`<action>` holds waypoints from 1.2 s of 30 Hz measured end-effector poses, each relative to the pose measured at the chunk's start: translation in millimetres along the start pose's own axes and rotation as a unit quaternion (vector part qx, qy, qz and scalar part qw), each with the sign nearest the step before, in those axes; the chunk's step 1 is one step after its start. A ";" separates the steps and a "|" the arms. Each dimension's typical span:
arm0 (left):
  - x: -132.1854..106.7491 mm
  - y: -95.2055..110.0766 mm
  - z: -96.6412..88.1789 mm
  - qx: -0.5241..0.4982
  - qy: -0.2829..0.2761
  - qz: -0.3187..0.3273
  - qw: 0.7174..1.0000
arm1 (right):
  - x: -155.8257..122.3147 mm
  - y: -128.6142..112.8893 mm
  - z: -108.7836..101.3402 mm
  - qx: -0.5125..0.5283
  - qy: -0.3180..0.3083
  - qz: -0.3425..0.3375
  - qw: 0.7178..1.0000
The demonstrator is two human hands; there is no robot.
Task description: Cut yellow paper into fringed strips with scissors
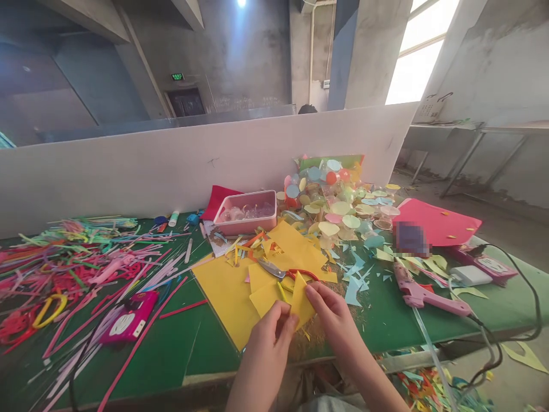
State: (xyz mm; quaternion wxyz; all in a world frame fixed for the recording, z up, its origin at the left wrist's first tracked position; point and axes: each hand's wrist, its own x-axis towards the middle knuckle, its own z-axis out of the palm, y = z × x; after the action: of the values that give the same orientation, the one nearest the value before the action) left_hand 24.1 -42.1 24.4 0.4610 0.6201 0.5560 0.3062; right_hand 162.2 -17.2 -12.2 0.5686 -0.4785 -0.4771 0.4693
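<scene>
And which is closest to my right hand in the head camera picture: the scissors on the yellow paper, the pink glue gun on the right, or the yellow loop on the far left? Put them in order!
From your right hand:
1. Scissors: just beyond your fingertips.
2. Pink glue gun: off to the right.
3. Yellow loop: far left, way across the table.

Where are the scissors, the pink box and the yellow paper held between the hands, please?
Scissors (274,269): head view, on the blades.
Pink box (249,227): head view, on its front wall.
Yellow paper (299,294): head view, on its raised, pointed part.
</scene>
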 end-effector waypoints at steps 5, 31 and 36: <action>4.4 -7.2 -2.3 -0.043 0.019 0.002 0.999 | 3.1 8.2 -0.4 -0.092 0.000 -0.047 0.995; 31.7 -47.6 -27.0 -0.267 0.296 0.001 0.917 | 38.2 5.7 -11.4 -0.423 -0.076 0.047 0.902; 31.0 -42.9 -24.6 -0.293 0.324 0.011 0.899 | -0.9 -14.9 -29.1 -0.275 -0.165 0.054 0.946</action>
State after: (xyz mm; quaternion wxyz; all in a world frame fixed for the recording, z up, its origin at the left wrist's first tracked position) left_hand -9.3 -8.2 -9.4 0.4126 0.3295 0.5528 0.6447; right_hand 192.1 -22.3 0.0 0.3017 -0.5570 -0.6482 0.4226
